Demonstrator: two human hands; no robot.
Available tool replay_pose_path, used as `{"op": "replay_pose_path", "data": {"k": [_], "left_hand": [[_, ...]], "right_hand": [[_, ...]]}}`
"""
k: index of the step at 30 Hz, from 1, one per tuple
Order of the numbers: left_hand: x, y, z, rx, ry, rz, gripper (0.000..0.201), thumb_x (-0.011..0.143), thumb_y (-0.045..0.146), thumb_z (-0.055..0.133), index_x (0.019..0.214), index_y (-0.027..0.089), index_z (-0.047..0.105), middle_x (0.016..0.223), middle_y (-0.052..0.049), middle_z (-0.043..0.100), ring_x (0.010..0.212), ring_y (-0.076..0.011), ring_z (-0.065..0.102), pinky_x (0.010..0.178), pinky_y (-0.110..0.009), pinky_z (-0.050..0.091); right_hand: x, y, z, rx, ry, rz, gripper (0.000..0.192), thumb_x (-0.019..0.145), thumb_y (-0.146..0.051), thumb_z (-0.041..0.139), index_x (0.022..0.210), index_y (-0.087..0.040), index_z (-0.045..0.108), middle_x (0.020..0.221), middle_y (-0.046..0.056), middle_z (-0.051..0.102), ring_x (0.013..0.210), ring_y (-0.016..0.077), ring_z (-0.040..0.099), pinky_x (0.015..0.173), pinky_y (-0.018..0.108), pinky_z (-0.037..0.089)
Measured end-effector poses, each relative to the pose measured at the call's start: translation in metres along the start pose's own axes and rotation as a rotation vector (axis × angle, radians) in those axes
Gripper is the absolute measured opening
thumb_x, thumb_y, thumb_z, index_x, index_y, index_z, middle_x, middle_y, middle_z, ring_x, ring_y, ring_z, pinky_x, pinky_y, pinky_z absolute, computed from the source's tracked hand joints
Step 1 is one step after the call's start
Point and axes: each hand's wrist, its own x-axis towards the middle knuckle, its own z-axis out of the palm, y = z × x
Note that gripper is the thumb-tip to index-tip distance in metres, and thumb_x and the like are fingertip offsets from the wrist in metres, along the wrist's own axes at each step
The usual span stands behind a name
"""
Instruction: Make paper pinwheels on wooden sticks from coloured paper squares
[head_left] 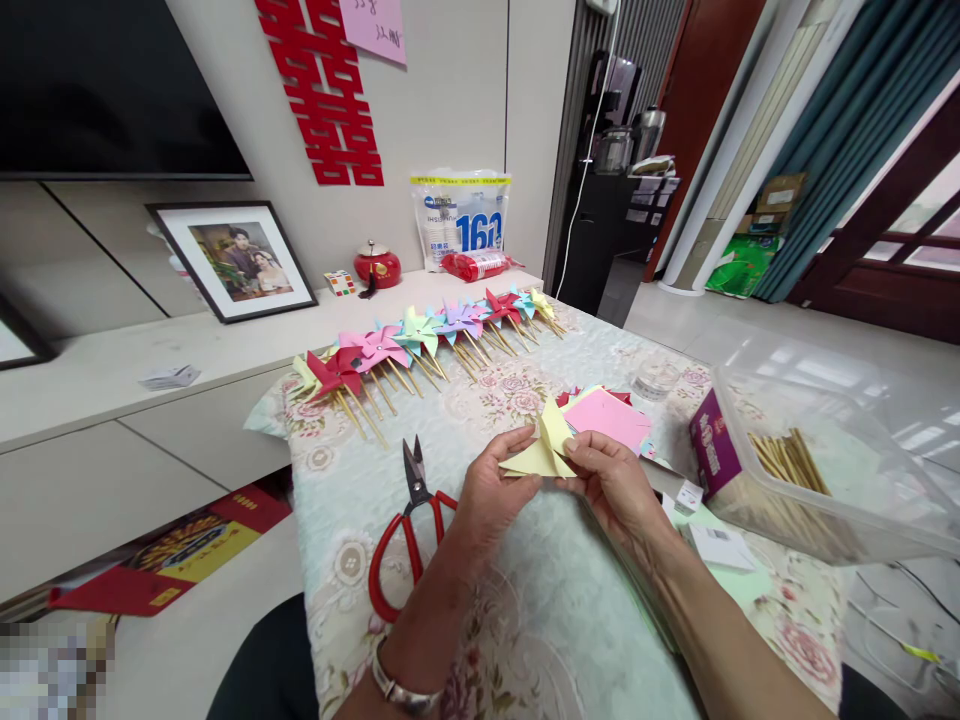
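Note:
Between my two hands is a pale yellow paper pinwheel [553, 438], with some of its points folded up. My left hand [495, 478] pinches its left side, thumb and fingers closed on the paper. On the right edge, my right hand [609, 478] grips the same paper between thumb and fingers. Red-handled scissors [405, 540] lie on the cloth left of my left forearm, blades pointing away. Just beyond my right hand rests a stack of pink and other coloured paper [611, 418]. Finished pinwheels on sticks, such as a red one [335, 373], line the table's far edge.
A clear plastic box [862, 470] holding thin sticks [787, 460] stands at the right. Small white boxes [720, 546] and a tape roll [656, 380] lie nearby. Behind the table, a white cabinet [247, 345] bears a framed photo [234, 262] and a red pot [377, 268].

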Motion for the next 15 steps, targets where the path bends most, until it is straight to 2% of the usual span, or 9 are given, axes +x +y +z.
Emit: {"op": "replay_pose_path", "data": {"k": [3, 10, 15], "left_hand": [[0.0001, 0.001, 0.0, -0.001, 0.027, -0.016, 0.055, 0.056, 0.012, 0.082, 0.11, 0.016, 0.071, 0.118, -0.013, 0.072, 0.098, -0.0247, 0.07, 0.086, -0.032, 0.054], [-0.0001, -0.0014, -0.0041, 0.01, -0.016, -0.008, 0.056, 0.058, 0.015, 0.084, 0.112, 0.014, 0.07, 0.108, -0.01, 0.075, 0.098, -0.0241, 0.069, 0.09, -0.032, 0.052], [0.0029, -0.005, -0.0051, -0.049, -0.014, -0.059, 0.06, 0.057, 0.018, 0.086, 0.114, 0.014, 0.069, 0.099, -0.008, 0.077, 0.086, -0.0192, 0.069, 0.08, -0.028, 0.052]], "right_hand": [[0.0014, 0.0008, -0.0024, 0.0, -0.006, -0.005, 0.028, 0.054, -0.033, 0.091, 0.063, -0.018, 0.068, 0.061, -0.002, 0.06, 0.057, 0.0109, 0.054, 0.051, 0.023, 0.056], [0.0044, 0.0013, -0.0063, -0.033, -0.005, -0.019, 0.028, 0.056, -0.033, 0.089, 0.065, -0.019, 0.066, 0.06, 0.0, 0.064, 0.055, 0.0137, 0.057, 0.052, 0.027, 0.055], [0.0033, 0.0, -0.0049, -0.07, -0.046, -0.029, 0.031, 0.057, -0.038, 0.089, 0.063, -0.019, 0.065, 0.059, -0.001, 0.064, 0.055, 0.0133, 0.058, 0.054, 0.027, 0.052]]}}
